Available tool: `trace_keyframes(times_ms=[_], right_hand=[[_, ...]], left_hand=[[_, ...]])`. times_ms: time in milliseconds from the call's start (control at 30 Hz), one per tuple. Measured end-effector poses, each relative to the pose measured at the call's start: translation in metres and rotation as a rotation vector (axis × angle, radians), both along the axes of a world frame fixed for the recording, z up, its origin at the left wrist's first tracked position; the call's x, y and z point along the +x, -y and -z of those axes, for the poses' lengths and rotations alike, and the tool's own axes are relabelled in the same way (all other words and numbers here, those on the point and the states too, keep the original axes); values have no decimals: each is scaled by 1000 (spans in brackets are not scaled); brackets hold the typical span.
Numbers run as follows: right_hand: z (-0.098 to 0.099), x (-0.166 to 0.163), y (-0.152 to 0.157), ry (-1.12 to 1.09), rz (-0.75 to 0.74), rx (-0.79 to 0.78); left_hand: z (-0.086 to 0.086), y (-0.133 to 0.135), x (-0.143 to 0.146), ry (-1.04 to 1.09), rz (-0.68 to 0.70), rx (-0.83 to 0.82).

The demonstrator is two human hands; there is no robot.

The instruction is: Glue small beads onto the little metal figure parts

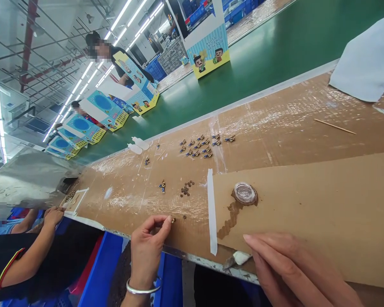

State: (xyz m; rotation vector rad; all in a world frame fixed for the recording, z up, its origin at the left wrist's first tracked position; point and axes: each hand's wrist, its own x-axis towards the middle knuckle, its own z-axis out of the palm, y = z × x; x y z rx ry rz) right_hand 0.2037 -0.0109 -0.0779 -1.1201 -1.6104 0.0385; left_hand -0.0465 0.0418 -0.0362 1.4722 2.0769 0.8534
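My left hand (149,238), with a silver bangle at the wrist, is closed in a pinch at the table's near edge. Between thumb and forefinger shows a tiny gold and dark piece (173,220), mostly hidden by the fingertips. A single small brown ring (184,217) lies just right of it. Farther back are a cluster of brown rings (185,189) and a small blue and gold figurine (162,186). My right hand (294,264) is open, its fingers stretched over the cardboard sheet (307,192), below a round lid-like dish (245,193) with brown liquid around it.
Several small figurines (201,146) stand in a group at the back. White bottles (137,146) lie behind left. A thin wooden stick (335,126) and white cloth (365,59) are on the right. The green conveyor (265,59) carries printed cartons (211,57). A co-worker's arm (35,251) is at left.
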Motion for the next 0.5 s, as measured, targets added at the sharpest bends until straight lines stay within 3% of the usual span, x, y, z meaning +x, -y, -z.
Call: trace_keyframes(times_ms=[167,500], right_hand=[[5,1,2,60,-32,-31],[9,-2,8,40,49,-73]], left_hand=[[-2,1,0,-21,8,-20],[-1,0,-1,-27,28,-18]])
